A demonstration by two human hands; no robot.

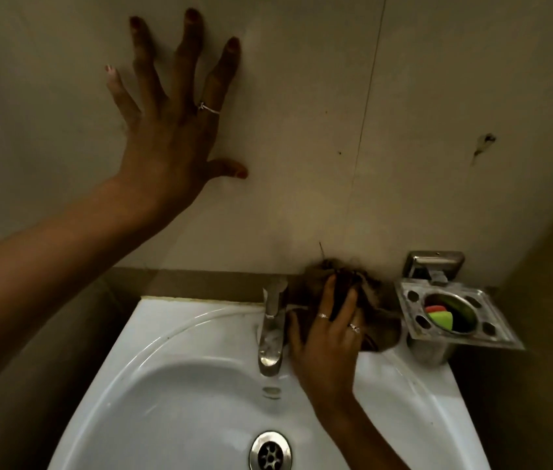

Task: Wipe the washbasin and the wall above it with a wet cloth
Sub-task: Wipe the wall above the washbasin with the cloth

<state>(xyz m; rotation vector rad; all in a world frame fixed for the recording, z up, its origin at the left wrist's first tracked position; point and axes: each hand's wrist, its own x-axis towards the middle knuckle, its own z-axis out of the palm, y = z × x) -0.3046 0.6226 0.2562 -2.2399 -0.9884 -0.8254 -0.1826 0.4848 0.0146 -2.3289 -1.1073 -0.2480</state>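
Five fingers [188,49] splayed wide, tips pressed to the wall [302,96], holding nothing; dark polish on the nails, a thin ring on one finger. Behind them the left hand [166,144], flat toward the wall high above the basin [152,395], forearm reaching in from the lower left.

Lower right: fingers [327,300] spread over a brown cloth [376,317], pressing it down, two rings showing. Right hand [324,337] palm down on the cloth, just right of the tap [271,327], wrist crossing the basin's rim from below. Cloth bunched on the back ledge of the basin, its upper edge against the wall where wall meets ledge, its right edge just beside a steel soap holder [492,334].

In the holder's cup, soap pieces [439,317], green and red. Holder fixed to the wall at the basin's right corner. Tap upright at the back centre, spout over the bowl. Drain [270,451] at the bowl's bottom. On the wall, a thin vertical seam and a few dark marks to the right.
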